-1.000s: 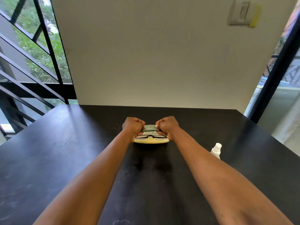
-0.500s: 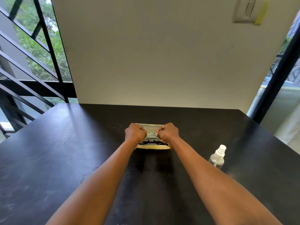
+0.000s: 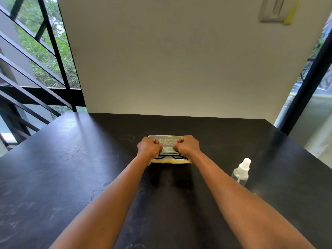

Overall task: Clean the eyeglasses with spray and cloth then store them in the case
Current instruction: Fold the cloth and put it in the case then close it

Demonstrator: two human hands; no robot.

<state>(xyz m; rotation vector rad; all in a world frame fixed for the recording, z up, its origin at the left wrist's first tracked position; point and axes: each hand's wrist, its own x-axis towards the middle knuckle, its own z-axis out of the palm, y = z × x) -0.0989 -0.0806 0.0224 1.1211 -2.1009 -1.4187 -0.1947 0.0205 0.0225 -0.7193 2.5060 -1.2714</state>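
An open cream glasses case [image 3: 168,161] lies on the black table [image 3: 71,168], its lid [image 3: 166,137] tipped back with printed text inside. Black-framed eyeglasses [image 3: 169,156] lie in the case. A pale green cloth [image 3: 168,151] stretches over the glasses between my two fists. My left hand [image 3: 149,147] grips the cloth's left end with curled fingers. My right hand [image 3: 187,146] grips its right end the same way. A clear spray bottle [image 3: 241,172] with a white nozzle stands to the right of my right forearm.
A beige wall [image 3: 179,69] rises right behind the table's far edge. Black window frames and a railing [image 3: 45,74] are at the left, a dark post [image 3: 309,83] at the right.
My fists have stayed together on the cloth over the case. The lid now shows tipped further back. The view has tilted, so the case and the bottle sit lower in the picture.
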